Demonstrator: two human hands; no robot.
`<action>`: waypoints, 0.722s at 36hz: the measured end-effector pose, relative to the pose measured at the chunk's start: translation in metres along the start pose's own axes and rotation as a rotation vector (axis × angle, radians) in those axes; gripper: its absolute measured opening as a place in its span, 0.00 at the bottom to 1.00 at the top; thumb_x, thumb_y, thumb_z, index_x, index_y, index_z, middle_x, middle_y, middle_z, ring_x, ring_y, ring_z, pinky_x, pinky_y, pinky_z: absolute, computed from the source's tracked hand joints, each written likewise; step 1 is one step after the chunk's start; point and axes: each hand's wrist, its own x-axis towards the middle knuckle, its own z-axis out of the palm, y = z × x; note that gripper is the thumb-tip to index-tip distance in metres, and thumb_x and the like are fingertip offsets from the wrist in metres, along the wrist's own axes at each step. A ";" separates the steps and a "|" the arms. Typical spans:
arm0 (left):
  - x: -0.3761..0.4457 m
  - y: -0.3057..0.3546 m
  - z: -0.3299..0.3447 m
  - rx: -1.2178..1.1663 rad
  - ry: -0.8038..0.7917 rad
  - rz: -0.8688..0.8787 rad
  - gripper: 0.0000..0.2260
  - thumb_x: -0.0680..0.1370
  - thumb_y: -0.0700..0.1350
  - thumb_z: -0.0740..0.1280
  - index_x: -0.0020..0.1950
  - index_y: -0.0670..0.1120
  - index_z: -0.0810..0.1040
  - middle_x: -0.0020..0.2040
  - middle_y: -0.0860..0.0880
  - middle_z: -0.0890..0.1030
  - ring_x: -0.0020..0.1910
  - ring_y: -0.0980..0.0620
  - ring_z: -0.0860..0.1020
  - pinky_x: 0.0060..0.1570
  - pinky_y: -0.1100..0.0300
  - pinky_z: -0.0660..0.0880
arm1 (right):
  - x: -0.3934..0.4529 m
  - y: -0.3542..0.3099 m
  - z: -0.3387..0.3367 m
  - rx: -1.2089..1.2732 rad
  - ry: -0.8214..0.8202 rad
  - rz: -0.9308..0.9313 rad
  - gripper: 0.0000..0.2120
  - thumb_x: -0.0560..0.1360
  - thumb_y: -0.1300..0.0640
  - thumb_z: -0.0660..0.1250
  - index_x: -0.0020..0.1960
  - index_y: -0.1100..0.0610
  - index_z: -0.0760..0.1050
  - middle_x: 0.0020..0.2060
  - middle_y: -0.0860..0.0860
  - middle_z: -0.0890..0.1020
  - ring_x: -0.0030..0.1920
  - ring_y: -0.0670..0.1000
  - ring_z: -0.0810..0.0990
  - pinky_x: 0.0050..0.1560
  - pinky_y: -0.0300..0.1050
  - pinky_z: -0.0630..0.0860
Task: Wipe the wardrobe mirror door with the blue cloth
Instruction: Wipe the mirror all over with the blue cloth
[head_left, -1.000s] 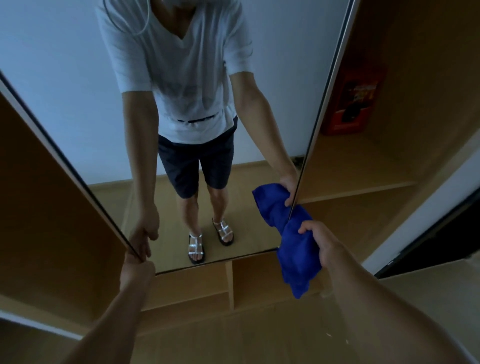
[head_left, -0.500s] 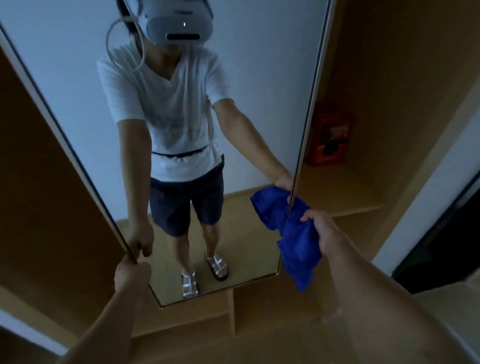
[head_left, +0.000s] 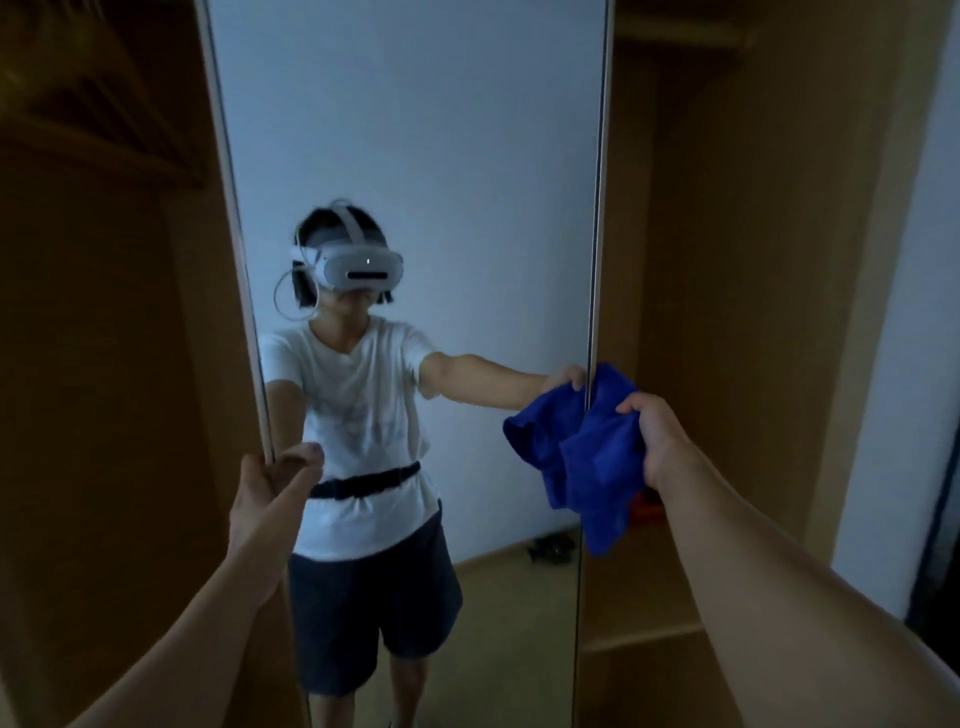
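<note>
The tall wardrobe mirror door (head_left: 441, 156) stands upright in front of me, reflecting a person in a white shirt and a headset. My left hand (head_left: 265, 499) grips the mirror's left edge at about waist height. My right hand (head_left: 657, 441) holds a bunched blue cloth (head_left: 597, 467) against the mirror's right edge; the cloth hangs down below my fist and its reflection shows in the glass.
Open wooden wardrobe compartments flank the mirror: dark shelves on the left (head_left: 104, 312), a shelf board on the lower right (head_left: 639, 623) with a red object (head_left: 647, 506) mostly hidden behind the cloth. A white wall edge (head_left: 904, 312) is at far right.
My view has tilted upward from the mirror's bottom edge to its middle. Both hands have slid up the mirror's edges, the right one still holding the cloth.
</note>
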 end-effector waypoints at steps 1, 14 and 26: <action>0.004 0.011 -0.001 -0.035 0.009 0.035 0.15 0.73 0.57 0.68 0.53 0.52 0.68 0.48 0.48 0.76 0.47 0.47 0.75 0.51 0.46 0.72 | -0.003 -0.013 0.007 0.019 0.001 -0.036 0.06 0.69 0.58 0.62 0.45 0.57 0.75 0.42 0.58 0.79 0.43 0.58 0.77 0.43 0.50 0.73; 0.073 0.067 0.004 -0.127 0.111 0.033 0.17 0.81 0.57 0.50 0.37 0.51 0.68 0.36 0.51 0.71 0.34 0.55 0.69 0.36 0.66 0.66 | -0.005 -0.100 0.084 -0.137 0.418 -0.725 0.15 0.75 0.54 0.62 0.62 0.53 0.73 0.58 0.54 0.76 0.51 0.54 0.78 0.53 0.50 0.78; 0.105 0.062 0.010 -0.083 0.073 0.008 0.26 0.80 0.59 0.48 0.55 0.41 0.76 0.45 0.40 0.79 0.45 0.43 0.77 0.43 0.56 0.73 | -0.004 -0.091 0.127 -0.463 0.764 -0.813 0.22 0.77 0.50 0.62 0.70 0.52 0.65 0.69 0.55 0.66 0.63 0.60 0.70 0.60 0.58 0.70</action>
